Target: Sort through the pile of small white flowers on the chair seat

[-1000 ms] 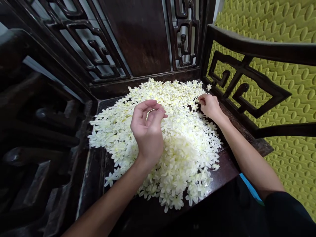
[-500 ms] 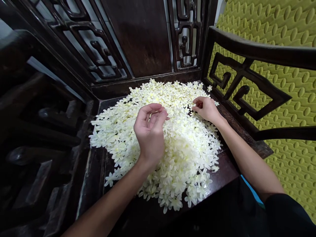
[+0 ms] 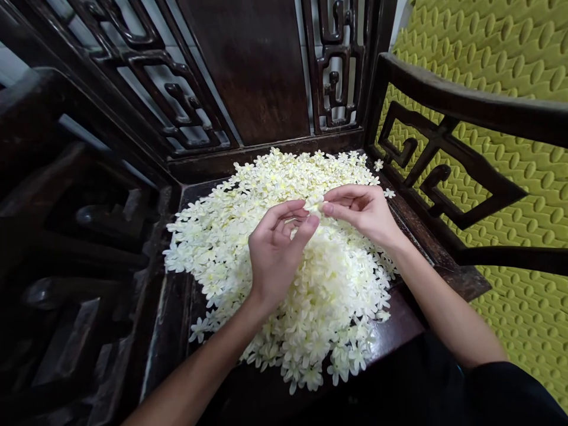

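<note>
A wide heap of loose white artificial flowers with pale yellow centres covers the dark wooden seat. Over the middle of the heap my two hands meet fingertip to fingertip. My right hand pinches a small white flower between thumb and forefinger. Close on its left, my left hand is curled in a pinch, its thumb and forefinger by the flower's edge. What the left fingers hold is too small to make out against the white petals.
A carved dark wood backrest rises behind the heap. An openwork armrest borders the right side, and another dark carved arm the left. Beyond the right armrest is a yellow-green patterned surface. Stray flowers lie near the right edge.
My right hand has come from the heap's right edge leftward to my left hand, bringing a flower. My left hand has shifted slightly right and down, still curled.
</note>
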### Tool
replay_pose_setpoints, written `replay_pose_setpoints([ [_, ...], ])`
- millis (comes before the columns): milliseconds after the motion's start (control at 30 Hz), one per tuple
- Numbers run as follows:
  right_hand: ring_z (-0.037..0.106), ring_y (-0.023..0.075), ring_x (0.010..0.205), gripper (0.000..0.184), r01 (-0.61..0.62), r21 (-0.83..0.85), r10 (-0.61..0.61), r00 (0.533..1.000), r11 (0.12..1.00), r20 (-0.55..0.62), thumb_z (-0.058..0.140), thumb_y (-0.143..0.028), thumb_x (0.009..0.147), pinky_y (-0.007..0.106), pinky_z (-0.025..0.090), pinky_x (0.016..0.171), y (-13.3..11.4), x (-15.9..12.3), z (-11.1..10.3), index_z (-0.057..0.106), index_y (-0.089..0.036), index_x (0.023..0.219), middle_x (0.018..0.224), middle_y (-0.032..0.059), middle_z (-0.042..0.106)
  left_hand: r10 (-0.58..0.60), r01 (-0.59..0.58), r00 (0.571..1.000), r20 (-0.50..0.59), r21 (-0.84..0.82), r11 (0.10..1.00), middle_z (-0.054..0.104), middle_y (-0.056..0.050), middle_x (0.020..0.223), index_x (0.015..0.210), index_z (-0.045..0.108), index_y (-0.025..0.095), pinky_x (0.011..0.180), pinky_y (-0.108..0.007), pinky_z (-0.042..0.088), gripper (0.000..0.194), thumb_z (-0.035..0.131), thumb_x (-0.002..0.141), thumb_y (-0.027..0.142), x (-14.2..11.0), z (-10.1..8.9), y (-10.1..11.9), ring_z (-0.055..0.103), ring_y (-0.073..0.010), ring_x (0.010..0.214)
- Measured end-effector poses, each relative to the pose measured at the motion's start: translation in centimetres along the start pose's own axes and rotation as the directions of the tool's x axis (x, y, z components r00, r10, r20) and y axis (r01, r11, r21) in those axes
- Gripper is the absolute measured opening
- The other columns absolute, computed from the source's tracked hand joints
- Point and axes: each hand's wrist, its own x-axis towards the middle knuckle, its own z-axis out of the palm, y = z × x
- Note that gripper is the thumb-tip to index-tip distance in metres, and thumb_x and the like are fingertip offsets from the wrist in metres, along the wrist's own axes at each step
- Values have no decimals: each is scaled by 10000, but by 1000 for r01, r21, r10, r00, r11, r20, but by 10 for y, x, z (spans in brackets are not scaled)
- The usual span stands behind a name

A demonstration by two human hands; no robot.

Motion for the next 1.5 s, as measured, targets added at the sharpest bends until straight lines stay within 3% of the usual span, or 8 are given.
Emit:
replay_pose_setpoints([
  [133, 728, 132, 729, 166, -49, 69, 44, 997, 996, 64, 899, -215, 731, 273, 644, 714, -5, -5, 10, 820, -191, 874, 819, 25, 774, 21, -20, 999, -34, 41, 999, 738, -32, 925, 984, 739, 189, 757, -262, 569, 289, 855, 775, 352, 1, -3, -4, 686, -127, 788],
  [267, 722, 128, 706, 173, -84, 106, 77, 995, 991, 64, 904, -213, 723, 255, 626, 675, -3, -8, 13, 818, -193, 872, 793, 21, 770, 68, -64, 997, -44, 80, 995, 737, -26, 877, 906, 739, 189, 734, -255, 564, 194, 827, 808, 330, 2, -5, -6, 687, -131, 780],
  [500, 690, 98, 622, 94, -108, 42, 99, 978, 993, 181, 821, -179, 826, 185, 529, 539, 3, -9, 7, 802, -175, 919, 772, 27, 774, 214, -223, 973, 83, 137, 965, 674, -19, 941, 984, 704, 222, 777, -241, 504, 104, 738, 887, 207, -1, -9, -1, 630, -131, 881],
  [633, 673, 90, 587, 90, -126, 48, 113, 970, 991, 217, 835, -177, 812, 170, 495, 512, 4, -8, 2, 792, -154, 888, 732, 27, 770, 221, -249, 963, 153, 198, 948, 648, -39, 935, 994, 696, 225, 717, -275, 460, 73, 685, 928, 254, -2, -10, 3, 586, -160, 855],
  [733, 712, 111, 653, 96, -173, 108, 140, 955, 979, 260, 830, -191, 822, 197, 558, 601, 7, -8, 0, 787, -149, 897, 742, 32, 771, 199, -227, 965, 173, 163, 960, 641, -44, 913, 949, 692, 229, 730, -301, 453, 84, 650, 954, 302, -3, -9, 5, 574, -175, 842],
  [933, 712, 100, 670, 79, -230, 230, 146, 932, 946, 333, 818, -164, 833, 193, 571, 632, 15, -9, -1, 787, -148, 904, 761, 23, 761, 188, -196, 966, 176, 30, 980, 628, -37, 899, 943, 690, 234, 762, -300, 455, 80, 643, 963, 296, -5, -7, 7, 571, -169, 857],
  [1300, 688, 79, 648, 59, -286, 327, 160, 918, 901, 364, 826, -180, 828, 174, 552, 631, 13, -8, 2, 791, -152, 866, 720, 6, 745, 7, 21, 980, 198, -142, 990, 593, -15, 826, 935, 697, 245, 676, -282, 449, 119, 647, 966, 349, -10, -3, 7, 540, -133, 717],
  [1500, 690, 103, 669, 95, -325, 334, 187, 904, 885, 385, 843, -193, 810, 215, 557, 647, 14, -8, 0, 788, -150, 874, 753, 22, 747, 21, 13, 973, 230, -146, 989, 603, -21, 849, 990, 702, 251, 694, -277, 472, 118, 657, 960, 356, -12, -5, 6, 561, -138, 744],
])
